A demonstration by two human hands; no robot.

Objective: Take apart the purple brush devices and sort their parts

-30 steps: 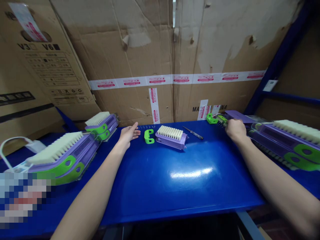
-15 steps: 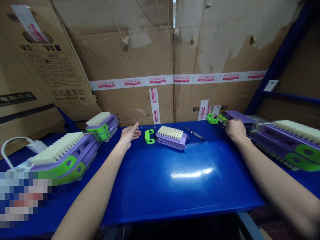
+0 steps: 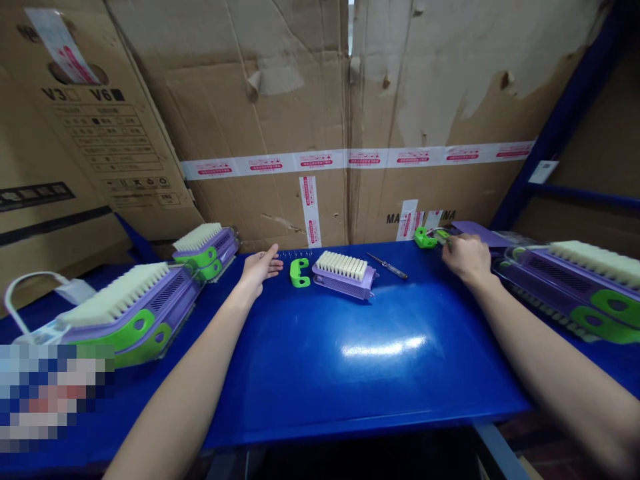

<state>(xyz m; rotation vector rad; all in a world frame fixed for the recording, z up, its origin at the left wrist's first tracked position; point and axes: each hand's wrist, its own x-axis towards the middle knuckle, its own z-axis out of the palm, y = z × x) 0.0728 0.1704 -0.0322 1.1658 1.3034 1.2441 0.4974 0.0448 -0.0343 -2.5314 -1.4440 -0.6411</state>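
My left hand (image 3: pixel 259 265) lies flat and open on the blue table (image 3: pixel 350 360), fingers stretched toward a green handle piece (image 3: pixel 299 272). Just right of that piece sits a purple brush (image 3: pixel 344 273) with white bristles facing up. A small metal tool (image 3: pixel 387 266) lies behind the brush. My right hand (image 3: pixel 463 255) is at the far right of the table, fingers curled around a green and purple brush part (image 3: pixel 431 237); what exactly it grips is partly hidden.
Rows of assembled purple-and-green brushes lie on the left (image 3: pixel 125 303) and right (image 3: pixel 575 283), with another stack at the back left (image 3: pixel 206 243). Cardboard boxes (image 3: pixel 345 113) wall off the back. A blue shelf post (image 3: pixel 560 113) rises at the right.
My right hand has shifted slightly left along the brush part at the back right. The left hand stays where it was.
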